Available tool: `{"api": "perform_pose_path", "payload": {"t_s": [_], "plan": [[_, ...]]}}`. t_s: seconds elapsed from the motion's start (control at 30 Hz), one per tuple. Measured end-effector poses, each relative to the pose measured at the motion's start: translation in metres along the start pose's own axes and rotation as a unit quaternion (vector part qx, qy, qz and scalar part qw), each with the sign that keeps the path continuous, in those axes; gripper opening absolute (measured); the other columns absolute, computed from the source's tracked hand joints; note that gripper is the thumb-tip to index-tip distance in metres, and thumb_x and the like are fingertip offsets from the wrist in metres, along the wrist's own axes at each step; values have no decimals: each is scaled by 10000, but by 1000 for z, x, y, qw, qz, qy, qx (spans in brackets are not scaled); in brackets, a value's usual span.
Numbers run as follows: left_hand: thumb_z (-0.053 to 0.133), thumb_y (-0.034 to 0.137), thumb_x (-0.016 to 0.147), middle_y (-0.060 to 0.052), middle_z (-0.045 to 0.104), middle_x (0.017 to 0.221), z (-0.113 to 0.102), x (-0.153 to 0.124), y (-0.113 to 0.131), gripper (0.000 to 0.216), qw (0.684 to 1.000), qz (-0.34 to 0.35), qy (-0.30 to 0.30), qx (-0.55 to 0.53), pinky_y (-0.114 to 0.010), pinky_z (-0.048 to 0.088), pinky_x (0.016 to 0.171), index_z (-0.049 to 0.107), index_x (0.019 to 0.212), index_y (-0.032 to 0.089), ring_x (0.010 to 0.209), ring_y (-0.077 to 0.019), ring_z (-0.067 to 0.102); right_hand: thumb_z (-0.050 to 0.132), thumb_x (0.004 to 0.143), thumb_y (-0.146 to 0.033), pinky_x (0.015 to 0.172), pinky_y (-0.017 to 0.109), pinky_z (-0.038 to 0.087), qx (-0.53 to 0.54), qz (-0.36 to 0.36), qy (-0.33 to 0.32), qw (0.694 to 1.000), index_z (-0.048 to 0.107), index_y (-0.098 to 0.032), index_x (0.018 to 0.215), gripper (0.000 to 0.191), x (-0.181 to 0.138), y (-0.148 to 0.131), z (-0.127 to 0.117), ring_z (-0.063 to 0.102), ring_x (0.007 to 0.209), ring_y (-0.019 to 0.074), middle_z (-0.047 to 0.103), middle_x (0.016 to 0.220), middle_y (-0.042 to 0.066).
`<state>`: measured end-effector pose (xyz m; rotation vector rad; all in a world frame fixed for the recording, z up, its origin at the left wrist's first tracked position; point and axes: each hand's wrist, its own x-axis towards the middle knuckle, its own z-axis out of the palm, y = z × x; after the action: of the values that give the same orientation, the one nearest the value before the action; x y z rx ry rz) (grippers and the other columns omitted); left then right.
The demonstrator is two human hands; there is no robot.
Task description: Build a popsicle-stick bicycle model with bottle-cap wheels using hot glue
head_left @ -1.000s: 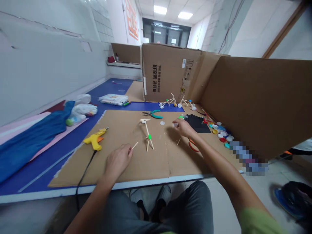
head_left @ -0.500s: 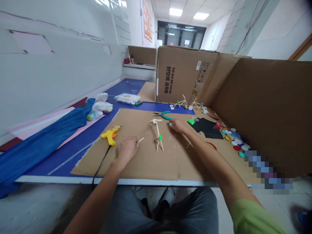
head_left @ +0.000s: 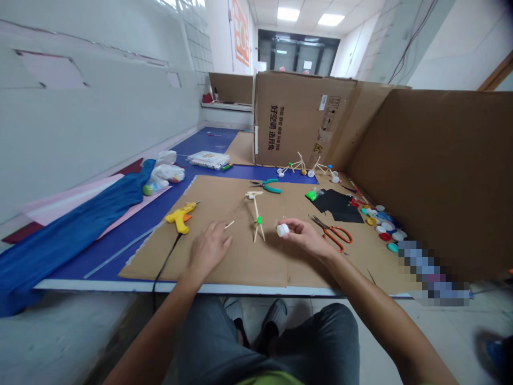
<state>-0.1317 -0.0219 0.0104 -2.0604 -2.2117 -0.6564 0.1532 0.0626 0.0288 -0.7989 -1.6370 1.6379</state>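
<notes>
My right hand [head_left: 304, 238] is closed on a white bottle cap [head_left: 282, 230], holding it just above the cardboard sheet [head_left: 240, 262]. My left hand [head_left: 208, 247] pinches a short wooden stick [head_left: 229, 225] near the sheet's front. Between the hands lies a stick frame [head_left: 256, 214] with a green bead on it. Orange-handled scissors [head_left: 334, 233] lie just right of my right hand.
A yellow glue gun [head_left: 179, 217] with a black cord lies left of my left hand. Teal pliers [head_left: 268, 185], black paper [head_left: 334, 204], coloured bottle caps [head_left: 380, 222] and two stick models [head_left: 308, 168] lie farther back. Cardboard walls stand behind and to the right.
My right hand drew back from the far part of the sheet toward me, now holding a white cap. My left hand stayed put with its stick.
</notes>
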Motion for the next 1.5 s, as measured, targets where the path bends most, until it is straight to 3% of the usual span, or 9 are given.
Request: {"api": "perform_pose_path", "payload": {"t_s": [0.13,0.23,0.37,0.7,1.13,1.37,1.5], "plan": [[615,263,892,-110,658,1175,0,-26,43,349,971,155,36,-180,-359,528,956,580,1232,194,1107,-237,634,883,651,-313,812,292,497,52,-7,-4,999,658,-202,1056,477,-11,4,19,646,836,143,702,946,27],[630,250,905,-98,669,1146,3,-31,69,346,942,206,61,-256,-361,535,958,584,1246,214,1092,-219,641,882,664,-312,804,282,502,57,-12,-14,998,651,-195,1030,449,-17,9,32,650,829,141,702,911,25],[607,223,921,-84,684,1079,10,-31,77,230,931,217,73,-286,-343,548,920,642,1148,215,1036,-194,653,877,673,-326,803,289,516,67,-3,-17,998,641,-194,989,416,-25,15,44,661,831,148,712,911,31],[608,171,884,-92,699,1057,20,-34,78,198,929,215,84,-290,-360,566,909,637,1079,195,1024,-202,666,858,690,-334,829,296,522,87,14,0,996,637,-200,970,381,-34,22,49,674,853,153,723,917,25],[629,186,873,-82,693,1038,28,-21,86,176,907,250,46,-335,-326,551,894,636,1048,185,992,-185,667,854,682,-341,776,295,518,43,15,38,998,653,-186,942,364,-46,18,38,657,784,149,712,891,24],[640,163,845,-66,688,1010,28,-13,102,185,903,270,20,-333,-317,547,853,636,1029,183,952,-182,658,870,675,-383,654,239,510,99,39,47,993,579,-180,958,455,-55,20,26,643,651,112,691,751,-20],[676,174,820,-56,691,978,26,-10,109,191,901,270,-9,-339,-282,549,767,646,1009,178,855,-160,651,798,745,-519,608,249,532,135,80,29,987,554,-177,1022,502,-61,20,16,674,626,133,702,727,7]]}}
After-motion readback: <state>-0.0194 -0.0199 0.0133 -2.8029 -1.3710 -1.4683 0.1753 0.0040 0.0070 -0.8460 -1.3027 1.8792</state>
